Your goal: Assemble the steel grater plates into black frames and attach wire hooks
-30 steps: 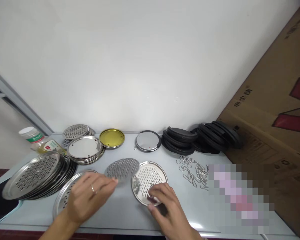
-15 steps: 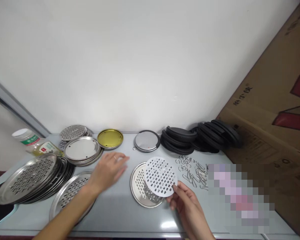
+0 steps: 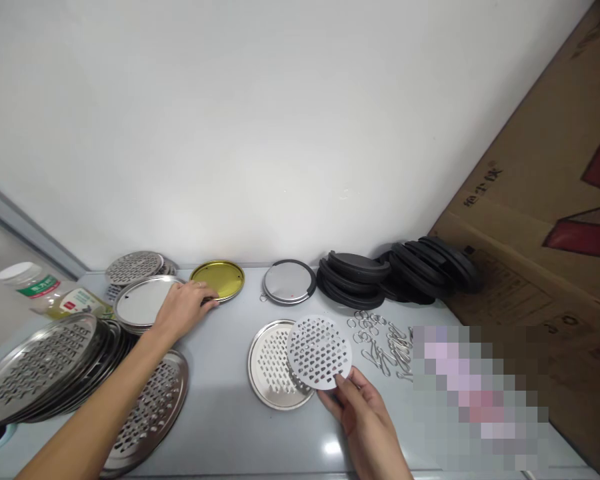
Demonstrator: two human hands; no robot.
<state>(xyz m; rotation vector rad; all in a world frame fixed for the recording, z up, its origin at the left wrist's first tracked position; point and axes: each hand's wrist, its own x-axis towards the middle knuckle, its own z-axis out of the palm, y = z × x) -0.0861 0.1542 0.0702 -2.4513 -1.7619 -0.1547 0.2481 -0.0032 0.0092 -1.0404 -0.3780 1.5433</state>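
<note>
In my right hand [image 3: 363,407], thumb and fingers pinch the lower right edge of a perforated grater disc [image 3: 319,352]. The disc is tilted and overlaps a rimmed round metal grater plate [image 3: 273,367] beneath it. My left hand [image 3: 185,307] reaches over the right side of a stack of silver lids [image 3: 143,305]. Its fingers are slightly bent and a little apart, with the tips at the near rim of a gold lid [image 3: 223,280]; whether they touch it I cannot tell. Below my left forearm is a larger round grater plate [image 3: 155,407], partly covered.
Stacked large grater plates [image 3: 45,367], a jar [image 3: 30,287] and small grater discs [image 3: 135,268] stand left. Farther back are a silver disc with black edging [image 3: 290,281] and black round holders [image 3: 355,273]. Metal rings and clips [image 3: 380,340] lie right, beside a cardboard box [image 3: 530,220].
My left hand has swung left and back, from above the table's middle to the silver stack and gold lid. My right hand still holds the grater disc, barely shifted. The view has shifted slightly.
</note>
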